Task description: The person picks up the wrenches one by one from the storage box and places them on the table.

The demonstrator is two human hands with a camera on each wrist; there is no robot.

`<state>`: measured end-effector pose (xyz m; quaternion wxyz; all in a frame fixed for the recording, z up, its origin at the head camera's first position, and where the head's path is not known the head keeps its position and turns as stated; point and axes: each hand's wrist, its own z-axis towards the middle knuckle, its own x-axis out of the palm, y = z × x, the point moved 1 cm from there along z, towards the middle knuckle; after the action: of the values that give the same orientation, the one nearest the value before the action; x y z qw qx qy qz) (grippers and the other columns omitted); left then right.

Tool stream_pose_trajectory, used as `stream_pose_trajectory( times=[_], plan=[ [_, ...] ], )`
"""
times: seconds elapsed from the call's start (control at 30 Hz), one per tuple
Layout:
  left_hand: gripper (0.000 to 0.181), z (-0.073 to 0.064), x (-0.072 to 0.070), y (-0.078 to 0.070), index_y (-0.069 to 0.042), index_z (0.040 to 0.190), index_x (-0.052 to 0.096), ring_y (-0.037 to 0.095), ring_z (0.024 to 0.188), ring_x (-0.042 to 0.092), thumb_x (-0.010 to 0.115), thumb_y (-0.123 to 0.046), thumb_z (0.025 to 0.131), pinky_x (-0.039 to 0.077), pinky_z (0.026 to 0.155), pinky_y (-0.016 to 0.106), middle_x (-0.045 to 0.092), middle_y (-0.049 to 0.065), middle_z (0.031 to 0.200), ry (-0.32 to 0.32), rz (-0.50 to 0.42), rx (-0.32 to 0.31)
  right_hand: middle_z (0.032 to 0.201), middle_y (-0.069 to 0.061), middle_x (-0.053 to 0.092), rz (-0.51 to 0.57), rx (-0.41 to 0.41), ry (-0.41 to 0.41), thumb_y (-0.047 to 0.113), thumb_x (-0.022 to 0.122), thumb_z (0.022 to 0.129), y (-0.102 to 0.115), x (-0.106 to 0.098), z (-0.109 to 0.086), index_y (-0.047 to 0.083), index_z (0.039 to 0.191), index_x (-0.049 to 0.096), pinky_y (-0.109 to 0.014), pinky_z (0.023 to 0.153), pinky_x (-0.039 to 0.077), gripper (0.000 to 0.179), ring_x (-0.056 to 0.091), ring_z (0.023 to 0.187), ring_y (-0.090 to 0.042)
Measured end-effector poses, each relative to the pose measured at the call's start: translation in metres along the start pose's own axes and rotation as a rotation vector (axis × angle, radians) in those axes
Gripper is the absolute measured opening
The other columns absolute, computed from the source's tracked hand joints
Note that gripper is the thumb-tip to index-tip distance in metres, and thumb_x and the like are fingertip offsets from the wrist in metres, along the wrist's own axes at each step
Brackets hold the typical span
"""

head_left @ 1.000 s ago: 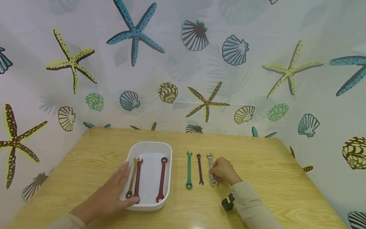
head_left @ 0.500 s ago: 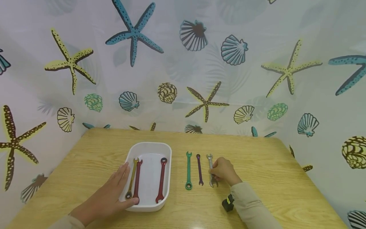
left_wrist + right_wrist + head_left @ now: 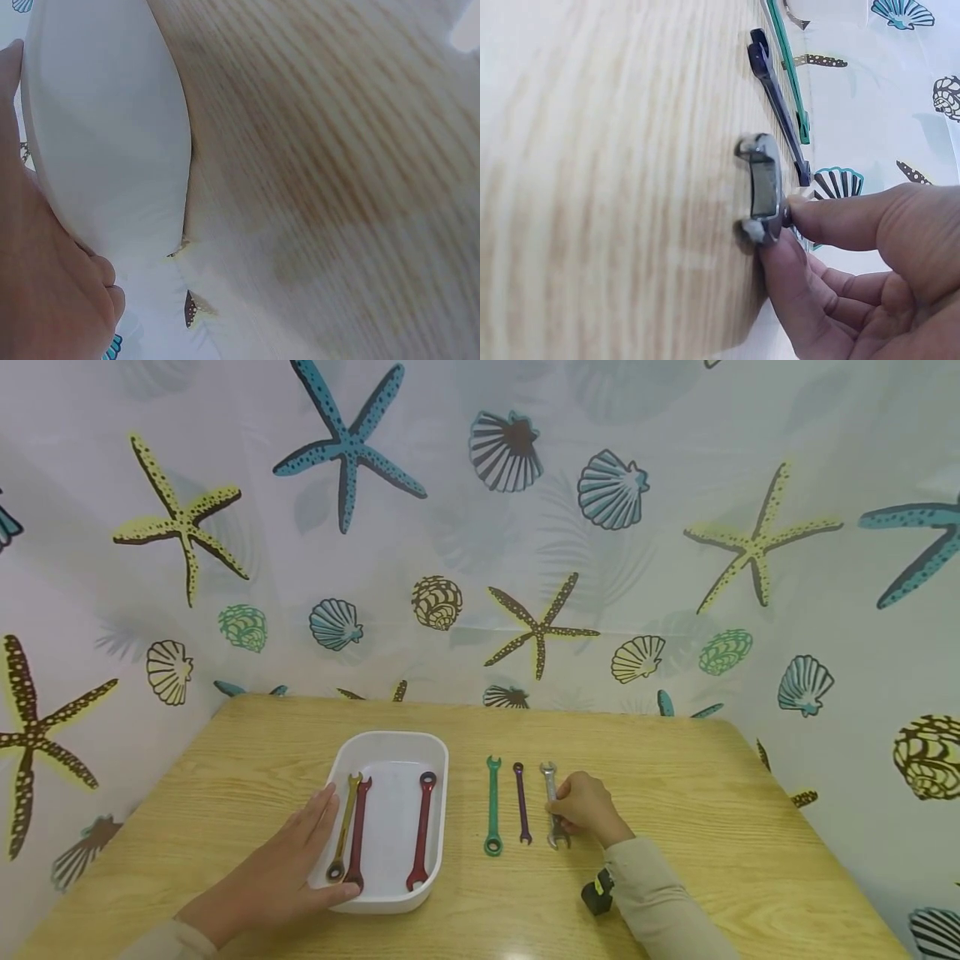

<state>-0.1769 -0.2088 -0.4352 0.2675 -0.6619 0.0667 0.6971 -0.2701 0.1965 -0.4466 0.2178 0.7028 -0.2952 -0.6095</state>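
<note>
On the table (image 3: 697, 793), the right grip (image 3: 588, 807) pinches a shiny, forked silver wrench (image 3: 551, 786), left grip (image 3: 281, 872) straight-fingered.

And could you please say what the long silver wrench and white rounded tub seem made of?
Long silver wrench: shiny metal, probably steel, given its bright highlights. White rounded tub: likely plastic, satin finish, judging by its smooth, softly shaded walls.

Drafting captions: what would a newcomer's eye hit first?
Probably the starfish-and-seashell backdrop behind and beside the table. Next, the white tub left of center, holding one gold wrench and two red ones. Right of it, the right grip pinches a silver double open-end wrench beside a purple combination wrench and a green one.
</note>
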Motion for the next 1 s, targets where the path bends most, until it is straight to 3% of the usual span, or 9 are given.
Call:
stream_pose_trajectory(
  times=[0.2, 0.37, 0.5, 0.6, 0.77, 0.87, 1.0],
  plan=[
    [0.108, -0.001, 0.001, 0.003, -0.001, 0.153, 0.015, 0.035, 0.145, 0.013, 0.055, -0.071, 0.081, 0.025, 0.111, 0.055, 0.008, 0.016, 0.160, -0.007, -0.005, -0.003, 0.071, -0.009, 0.063, -0.001, -0.011, -0.006, 0.007, 0.073, 0.082, 0.002, 0.001, -0.001, -0.004, 0.090, 0.059, -0.023, 0.050, 0.053, 0.020, 0.060, 0.055, -0.013],
    [0.110, -0.002, 0.005, 0.005, -0.003, 0.153, 0.012, 0.036, 0.145, 0.014, 0.053, -0.074, 0.080, 0.026, 0.110, 0.056, 0.006, 0.015, 0.160, -0.004, -0.007, -0.016, 0.070, -0.010, 0.063, -0.118, -0.084, -0.034, 0.012, 0.071, 0.084, 0.010, -0.002, -0.011, -0.007, 0.088, 0.061, -0.024, 0.050, 0.050, 0.021, 0.058, 0.056, -0.014],
    [0.110, -0.002, 0.006, 0.005, -0.003, 0.154, 0.011, 0.036, 0.145, 0.014, 0.051, -0.075, 0.080, 0.027, 0.110, 0.057, 0.005, 0.014, 0.161, -0.002, -0.013, -0.026, 0.075, -0.014, 0.064, -0.196, -0.163, -0.066, 0.016, 0.070, 0.086, 0.023, -0.005, -0.019, -0.012, 0.098, 0.062, -0.028, 0.052, 0.046, 0.032, 0.053, 0.056, -0.015],
    [0.110, -0.002, 0.006, 0.006, -0.003, 0.154, 0.011, 0.037, 0.145, 0.014, 0.052, -0.075, 0.080, 0.027, 0.110, 0.057, 0.005, 0.014, 0.161, -0.009, -0.014, -0.025, 0.083, -0.015, 0.066, -0.201, -0.199, -0.075, 0.019, 0.068, 0.088, 0.038, -0.008, -0.023, -0.012, 0.109, 0.061, -0.030, 0.053, 0.048, 0.038, 0.056, 0.059, -0.015],
    [0.110, -0.001, 0.006, 0.006, -0.002, 0.153, 0.013, 0.037, 0.145, 0.015, 0.052, -0.075, 0.080, 0.027, 0.110, 0.056, 0.005, 0.014, 0.161, -0.015, -0.016, -0.022, 0.095, -0.017, 0.070, -0.088, -0.265, -0.028, 0.022, 0.066, 0.090, 0.073, -0.007, -0.033, -0.008, 0.113, 0.061, -0.033, 0.058, 0.054, 0.038, 0.066, 0.067, -0.018],
    [0.111, -0.001, 0.007, 0.006, -0.001, 0.153, 0.014, 0.036, 0.145, 0.015, 0.052, -0.075, 0.080, 0.027, 0.110, 0.056, 0.005, 0.013, 0.161, -0.011, -0.017, -0.027, 0.092, -0.016, 0.070, -0.007, -0.313, 0.018, 0.022, 0.066, 0.091, 0.099, -0.002, -0.040, -0.005, 0.115, 0.061, -0.032, 0.056, 0.055, 0.037, 0.066, 0.063, -0.017],
    [0.111, 0.000, 0.007, 0.006, -0.001, 0.153, 0.015, 0.036, 0.145, 0.016, 0.051, -0.076, 0.079, 0.028, 0.109, 0.056, 0.006, 0.013, 0.161, -0.006, -0.014, -0.032, 0.093, -0.016, 0.070, 0.006, -0.393, 0.067, 0.023, 0.066, 0.091, 0.131, 0.010, -0.049, -0.004, 0.115, 0.062, -0.029, 0.055, 0.054, 0.037, 0.066, 0.062, -0.015]
  ],
)
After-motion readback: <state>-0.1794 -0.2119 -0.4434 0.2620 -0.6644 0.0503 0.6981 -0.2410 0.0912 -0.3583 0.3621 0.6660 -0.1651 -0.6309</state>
